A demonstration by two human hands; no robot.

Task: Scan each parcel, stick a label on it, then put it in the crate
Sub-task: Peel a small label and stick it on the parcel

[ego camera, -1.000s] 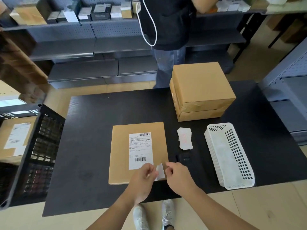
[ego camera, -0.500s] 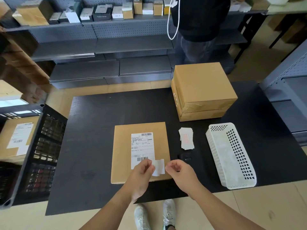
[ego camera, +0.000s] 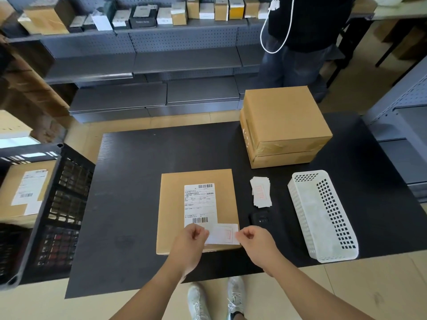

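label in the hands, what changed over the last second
The label went from upright and edge-on to spread flat over the near right corner of the parcel. The hands drew apart: the left hand pinches its left end, the right hand its right end. The person behind stepped right. The parcel, label stack, scanner, basket and crate stayed put.

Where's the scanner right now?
In the head view, the black scanner lies on the table right of the flat parcel, just beyond the right hand.
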